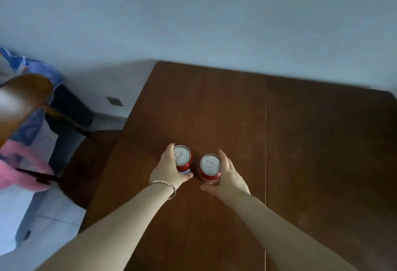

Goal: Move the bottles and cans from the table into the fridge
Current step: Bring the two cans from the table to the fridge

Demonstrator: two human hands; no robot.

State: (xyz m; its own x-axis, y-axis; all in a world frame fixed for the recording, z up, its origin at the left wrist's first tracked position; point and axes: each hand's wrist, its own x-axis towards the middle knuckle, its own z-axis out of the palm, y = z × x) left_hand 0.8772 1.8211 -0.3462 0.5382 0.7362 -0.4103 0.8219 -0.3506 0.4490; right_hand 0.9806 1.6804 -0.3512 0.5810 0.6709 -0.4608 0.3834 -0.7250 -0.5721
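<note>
Pink cloth (23, 163) hung at the far left edge, draped low over a brown wooden chair (25, 103) whose curved back was blurred at the top. Behind the chair lay a blue patterned fabric (43, 70), and a small dark plate (115, 101) sat low on the pale wall beside the table corner. The dark brown wooden table (311, 141) filled the middle and right of the view, with a thin seam (266, 141) running from its far edge toward the person. The left hand (169, 167), with a braided bracelet (165, 185) at the wrist, wrapped the left can (182, 159) from its left side, fingers curled round the far wall and thumb lying along the near side. That can stood upright, red on its wall, with a plain silver top, a pull tab, and a small blue patch low on the side by the thumb. Just beside it, apart by a narrow gap and slightly nearer the person, stood the right can (210, 168), also upright, red with the same silver top and tab, and some pale print low on its near side that was too small to read. The right hand (227, 176) held it from the right, fingers curved along the far wall and thumb stretched below the near side. Both cans were on the left half of the table, left of the seam and well back from its far edge.
</note>
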